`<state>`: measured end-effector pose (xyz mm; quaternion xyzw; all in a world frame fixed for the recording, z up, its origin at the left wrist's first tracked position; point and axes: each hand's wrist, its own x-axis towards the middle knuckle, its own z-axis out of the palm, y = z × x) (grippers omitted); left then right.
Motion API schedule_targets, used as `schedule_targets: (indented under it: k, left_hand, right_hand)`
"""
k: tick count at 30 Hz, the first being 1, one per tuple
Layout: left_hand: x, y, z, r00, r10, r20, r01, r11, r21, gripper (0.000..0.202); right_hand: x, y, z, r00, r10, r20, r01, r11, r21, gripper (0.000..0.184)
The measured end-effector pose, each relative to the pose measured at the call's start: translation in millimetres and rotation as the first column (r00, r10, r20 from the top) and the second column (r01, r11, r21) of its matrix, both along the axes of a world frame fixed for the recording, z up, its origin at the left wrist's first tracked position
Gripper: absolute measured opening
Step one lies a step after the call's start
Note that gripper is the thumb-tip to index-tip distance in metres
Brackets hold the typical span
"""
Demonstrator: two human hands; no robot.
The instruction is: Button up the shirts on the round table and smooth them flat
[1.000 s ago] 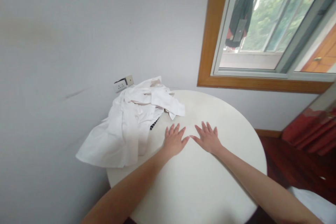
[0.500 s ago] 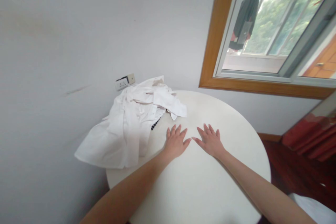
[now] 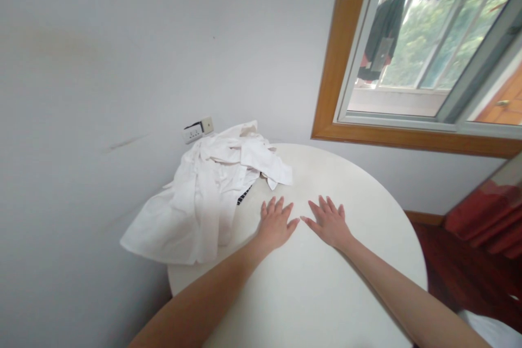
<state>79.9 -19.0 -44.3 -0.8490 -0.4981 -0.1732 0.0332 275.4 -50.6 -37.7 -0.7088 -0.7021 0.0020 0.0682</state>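
Both palms rest face down on a round white table, fingers spread. My left hand lies just in front of a crumpled white shirt, apart from it and holding nothing. To the right, my right hand is also flat on the tabletop, its thumb tip close to the left thumb. The shirt is heaped on the table's left side, and part of it hangs over the edge by the wall. From under it peeks a black item with white lines, mostly hidden.
A pale wall with a power socket stands behind and left of the table. A wood-framed window is at the upper right. Red curtain fabric hangs at the right, over a dark red floor.
The view has shifted slightly, so everything appears a little lower and further right. My hands and the shirt keep their places on the table.
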Motion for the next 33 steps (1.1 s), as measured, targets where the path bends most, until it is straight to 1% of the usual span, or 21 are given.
schedule_targets:
  k: [7,11,13,14,16,17,19,21,24,26,27,28,29,31,32,33]
  left_hand:
    - [-2,1,-0.1,1.0,-0.015,0.006,0.015,1.0,0.016,0.055]
    - [-1,-2,-0.8,1.0,-0.005,-0.002,0.006,1.0,0.016,0.055]
    - [1,-5,3.3,1.0,0.006,-0.013,-0.006,0.999,0.045,0.054]
    - [1,-6,7.9,1.0,0.006,-0.021,-0.004,0.997,0.074,0.053]
    - [0,-6,23.7,0.999,0.005,-0.034,0.0,0.989,0.15,0.052]
    - [-3,-3,35.3,0.999,0.011,-0.039,-0.004,0.983,0.185,0.051]
    - [-12,10,65.7,0.997,0.071,-0.033,-0.061,0.97,0.236,0.05]
    - [-29,33,103.1,0.986,0.166,-0.031,-0.153,0.953,0.262,0.049]
    - [-66,82,159.4,0.954,0.3,-0.015,-0.284,0.915,0.286,0.044]
    - [-97,117,187.0,0.911,0.412,0.001,-0.397,0.877,0.269,0.041]
    - [-112,133,196.1,0.878,0.479,0.01,-0.464,0.846,0.26,0.04]
    - [-128,147,201.8,0.843,0.538,0.006,-0.524,0.818,0.239,0.04]
    - [-143,160,204.5,0.801,0.598,0.007,-0.586,0.783,0.21,0.041]
    - [-169,181,202.8,0.723,0.691,0.002,-0.686,0.717,0.125,0.053]
    - [-179,189,199.6,0.706,0.708,-0.014,-0.707,0.706,0.05,0.059]
    - [-187,195,195.7,0.721,0.691,-0.046,-0.693,0.72,-0.035,0.062]
  right_hand:
    - [2,1,-3.7,1.0,0.008,0.007,-0.008,1.0,0.02,0.074]
    - [2,1,-3.1,1.0,0.008,0.0,-0.008,1.0,0.015,0.075]
    - [1,0,-2.4,1.0,0.006,-0.004,-0.006,1.0,0.015,0.075]
    - [1,0,-2.2,1.0,0.004,-0.006,-0.004,1.0,0.013,0.076]
    - [2,1,-2.6,1.0,0.003,-0.007,-0.003,1.0,0.007,0.076]
    - [2,1,-3.2,1.0,0.004,-0.006,-0.004,1.0,0.006,0.075]
    - [2,2,-5.0,1.0,0.01,-0.002,-0.01,1.0,0.014,0.075]
    - [3,3,-6.7,1.0,0.016,0.003,-0.016,1.0,0.023,0.074]
    - [3,3,-7.1,1.0,0.016,0.011,-0.017,1.0,0.024,0.073]
    - [2,3,-6.0,1.0,0.012,0.012,-0.012,1.0,0.019,0.073]
    - [1,3,-5.3,1.0,0.012,0.011,-0.012,1.0,0.017,0.074]
    - [1,2,-4.8,1.0,0.012,0.007,-0.012,1.0,0.015,0.074]
    - [1,2,-4.3,1.0,0.014,0.001,-0.014,1.0,0.015,0.074]
    - [0,2,-3.8,1.0,0.02,-0.014,-0.02,1.0,0.02,0.076]
    - [0,2,-3.8,1.0,0.023,-0.02,-0.023,0.999,0.024,0.076]
    - [0,3,-3.7,0.999,0.024,-0.025,-0.024,0.999,0.029,0.076]
